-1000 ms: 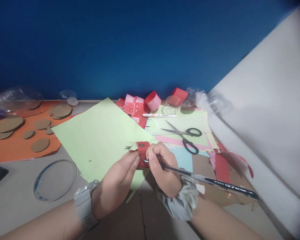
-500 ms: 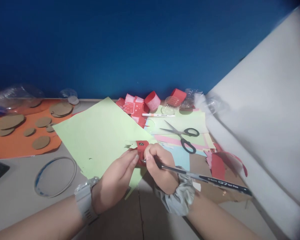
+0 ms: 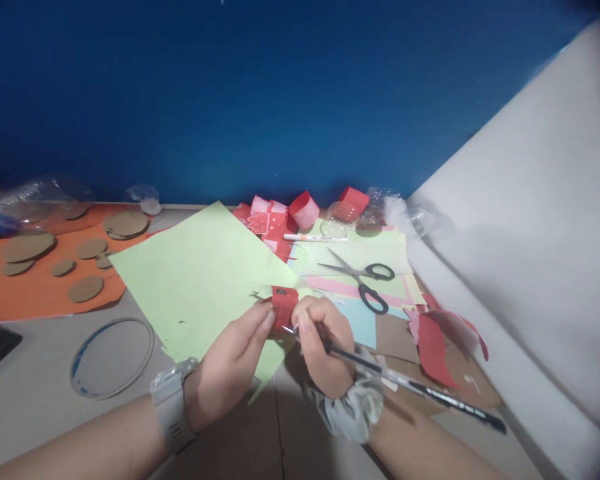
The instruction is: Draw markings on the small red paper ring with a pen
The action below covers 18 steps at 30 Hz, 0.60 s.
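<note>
A small red paper piece (image 3: 284, 312) with a dark round mark near its top is held between my two hands. My left hand (image 3: 235, 363) grips its left side, fingers together. My right hand (image 3: 325, 347) is closed round a long black gel pen (image 3: 405, 381), whose tip is at the lower part of the red piece. The pen's back end points to the lower right. Beneath and behind the hands lies a large light green sheet (image 3: 200, 267). A pale green scrap shows at the red piece's upper left.
Scissors (image 3: 360, 277) lie on coloured papers at the right, near a white marker (image 3: 315, 237). Red and pink paper rings (image 3: 304, 210) stand behind. Cardboard discs (image 3: 27, 247) rest on orange paper (image 3: 55, 287) at the left, above a clear ring (image 3: 113, 359).
The pen has tilted more steeply, and its tip now shows beside the red piece. More of the red piece is visible between my hands. The view has shifted slightly.
</note>
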Each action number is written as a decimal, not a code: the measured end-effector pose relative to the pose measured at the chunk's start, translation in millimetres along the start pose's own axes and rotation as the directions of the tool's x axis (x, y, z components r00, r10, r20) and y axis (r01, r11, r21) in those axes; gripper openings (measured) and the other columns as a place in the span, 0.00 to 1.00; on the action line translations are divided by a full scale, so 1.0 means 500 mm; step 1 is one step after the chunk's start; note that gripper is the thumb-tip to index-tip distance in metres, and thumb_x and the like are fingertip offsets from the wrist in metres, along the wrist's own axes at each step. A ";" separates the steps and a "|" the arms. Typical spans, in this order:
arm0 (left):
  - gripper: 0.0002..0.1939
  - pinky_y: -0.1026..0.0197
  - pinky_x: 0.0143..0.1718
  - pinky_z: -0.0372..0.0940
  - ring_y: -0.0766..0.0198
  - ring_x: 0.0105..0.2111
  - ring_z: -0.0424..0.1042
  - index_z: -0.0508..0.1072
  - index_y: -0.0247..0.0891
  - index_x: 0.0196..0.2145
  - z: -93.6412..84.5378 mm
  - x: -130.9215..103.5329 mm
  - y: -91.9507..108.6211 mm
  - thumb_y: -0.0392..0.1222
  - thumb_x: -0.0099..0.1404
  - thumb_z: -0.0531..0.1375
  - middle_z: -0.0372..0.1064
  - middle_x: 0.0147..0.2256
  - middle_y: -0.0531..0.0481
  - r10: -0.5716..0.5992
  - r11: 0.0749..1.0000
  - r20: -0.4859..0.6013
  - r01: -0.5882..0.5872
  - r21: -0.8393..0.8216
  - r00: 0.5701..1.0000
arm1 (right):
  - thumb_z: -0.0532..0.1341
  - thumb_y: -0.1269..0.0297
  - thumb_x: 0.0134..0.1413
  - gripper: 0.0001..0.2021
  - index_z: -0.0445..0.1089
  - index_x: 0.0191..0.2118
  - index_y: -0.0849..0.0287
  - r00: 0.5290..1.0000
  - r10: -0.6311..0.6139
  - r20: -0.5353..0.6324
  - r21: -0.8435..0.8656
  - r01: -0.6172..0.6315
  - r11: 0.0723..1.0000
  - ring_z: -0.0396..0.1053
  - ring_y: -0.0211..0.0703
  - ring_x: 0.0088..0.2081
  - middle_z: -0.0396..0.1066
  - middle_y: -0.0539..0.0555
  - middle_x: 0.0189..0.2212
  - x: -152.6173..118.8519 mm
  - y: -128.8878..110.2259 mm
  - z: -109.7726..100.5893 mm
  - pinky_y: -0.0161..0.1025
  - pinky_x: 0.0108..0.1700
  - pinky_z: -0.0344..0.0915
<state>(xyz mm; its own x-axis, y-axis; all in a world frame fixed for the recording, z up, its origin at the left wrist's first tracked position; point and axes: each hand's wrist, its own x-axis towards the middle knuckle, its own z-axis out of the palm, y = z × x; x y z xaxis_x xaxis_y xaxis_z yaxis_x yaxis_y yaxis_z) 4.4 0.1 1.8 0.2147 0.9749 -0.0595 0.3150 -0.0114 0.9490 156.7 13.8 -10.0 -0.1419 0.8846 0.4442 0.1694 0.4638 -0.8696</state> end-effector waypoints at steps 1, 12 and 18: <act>0.16 0.59 0.52 0.68 0.58 0.48 0.75 0.75 0.39 0.46 0.001 0.000 0.001 0.44 0.73 0.49 0.77 0.48 0.48 0.000 1.000 -0.021 -0.001 -0.029 1.000 | 0.52 0.69 0.63 0.11 0.56 0.28 0.54 0.999 -0.030 -0.013 0.013 0.030 0.999 0.57 0.37 0.23 0.61 0.48 0.24 -0.005 -0.001 0.002 0.37 0.27 0.55; 0.22 0.54 0.60 0.63 0.51 0.55 0.72 0.76 0.38 0.49 0.002 -0.010 0.014 0.53 0.68 0.53 0.75 0.54 0.47 -0.142 0.987 -0.184 0.124 -0.103 0.973 | 0.51 0.70 0.63 0.10 0.58 0.29 0.54 0.978 -0.152 -0.141 0.038 0.159 0.987 0.59 0.40 0.23 0.60 0.48 0.22 -0.014 0.003 0.021 0.39 0.25 0.56; 0.29 0.50 0.61 0.60 0.47 0.59 0.68 0.73 0.35 0.55 0.005 -0.012 -0.006 0.57 0.64 0.56 0.70 0.58 0.42 -0.223 0.972 -0.136 0.209 -0.105 0.965 | 0.52 0.71 0.62 0.09 0.58 0.29 0.54 0.973 -0.182 -0.140 0.002 0.185 0.983 0.60 0.37 0.22 0.60 0.47 0.22 -0.011 0.004 0.026 0.37 0.25 0.57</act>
<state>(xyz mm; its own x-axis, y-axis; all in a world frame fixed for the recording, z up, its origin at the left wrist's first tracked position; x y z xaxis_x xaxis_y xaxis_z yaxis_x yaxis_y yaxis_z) 4.5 -6.4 -1.6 0.0112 0.9739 -0.2265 0.2541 0.2163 0.9427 145.4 9.3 -17.1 -0.0323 0.7831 0.6211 0.1384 0.6190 -0.7731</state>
